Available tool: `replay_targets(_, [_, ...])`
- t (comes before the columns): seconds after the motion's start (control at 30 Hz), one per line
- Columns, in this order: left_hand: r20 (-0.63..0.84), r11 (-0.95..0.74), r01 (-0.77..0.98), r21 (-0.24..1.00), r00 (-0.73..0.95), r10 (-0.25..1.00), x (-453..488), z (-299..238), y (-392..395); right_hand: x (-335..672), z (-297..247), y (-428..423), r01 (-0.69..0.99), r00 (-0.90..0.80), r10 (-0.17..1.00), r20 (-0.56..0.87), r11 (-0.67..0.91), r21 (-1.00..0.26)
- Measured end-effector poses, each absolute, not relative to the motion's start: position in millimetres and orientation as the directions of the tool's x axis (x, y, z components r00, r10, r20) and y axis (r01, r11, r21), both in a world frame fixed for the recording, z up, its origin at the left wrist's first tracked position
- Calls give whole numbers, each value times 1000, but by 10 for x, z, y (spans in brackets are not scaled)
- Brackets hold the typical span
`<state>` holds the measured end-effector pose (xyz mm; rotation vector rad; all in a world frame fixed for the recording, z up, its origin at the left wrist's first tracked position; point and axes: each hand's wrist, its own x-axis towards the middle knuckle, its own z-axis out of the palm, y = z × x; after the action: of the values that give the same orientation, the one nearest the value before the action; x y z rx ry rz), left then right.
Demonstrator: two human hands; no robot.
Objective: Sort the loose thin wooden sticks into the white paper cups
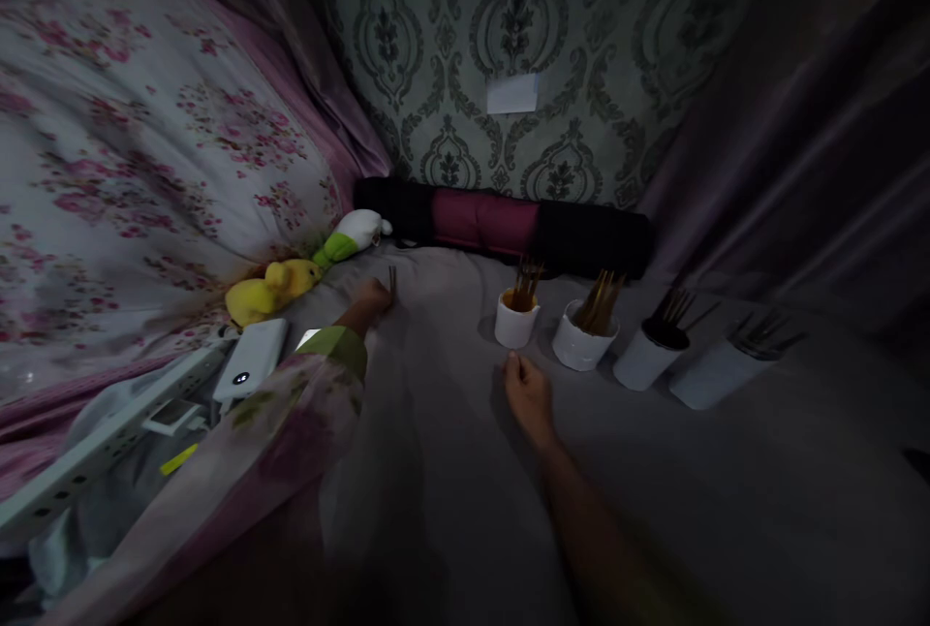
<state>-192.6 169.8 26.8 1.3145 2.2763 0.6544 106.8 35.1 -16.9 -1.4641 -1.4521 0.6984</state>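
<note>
My left hand (372, 299) reaches out over the grey sheet (450, 471) and is closed on a few thin dark sticks (392, 279) that point upward. My right hand (528, 395) rests on the sheet with its fingers curled, just in front of the nearest white cup (515, 320). That cup holds brownish sticks. Three more white cups stand in a row to its right: one with tan sticks (581, 339), one with dark sticks (645, 355), and one lying tilted with dark sticks (716, 372).
A black and maroon bolster (501, 224) lies along the patterned wall. A yellow and green plush toy (291, 282) and a white power bank (254, 358) lie at the left, next to a floral pillow (145, 151). A white perforated rail (102, 442) lies at the lower left.
</note>
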Motion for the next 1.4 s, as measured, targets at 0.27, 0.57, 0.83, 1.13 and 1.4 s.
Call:
replay_targets(0.27, [-76, 467, 715, 520, -506, 859, -1888, 148, 1718, 1071, -166, 346, 426, 135, 969, 207, 132, -895])
replay_targets(0.57, [-67, 468, 685, 559, -525, 849, -1830, 112, 1687, 1070, -185, 364, 432, 141, 965, 220, 140, -891])
replay_targets(0.83, [-72, 474, 689, 548, -526, 847, -1800, 109, 1676, 1070, -191, 361, 431, 139, 969, 202, 124, -894])
replay_targets(1.13, [-64, 478, 713, 513, -524, 849, -1782, 83, 1645, 1063, -198, 378, 450, 143, 969, 203, 119, -885])
replay_targets(1.4, [-89, 498, 758, 422, -512, 855, -1767, 98, 1651, 1068, -195, 375, 430, 136, 967, 213, 136, -892])
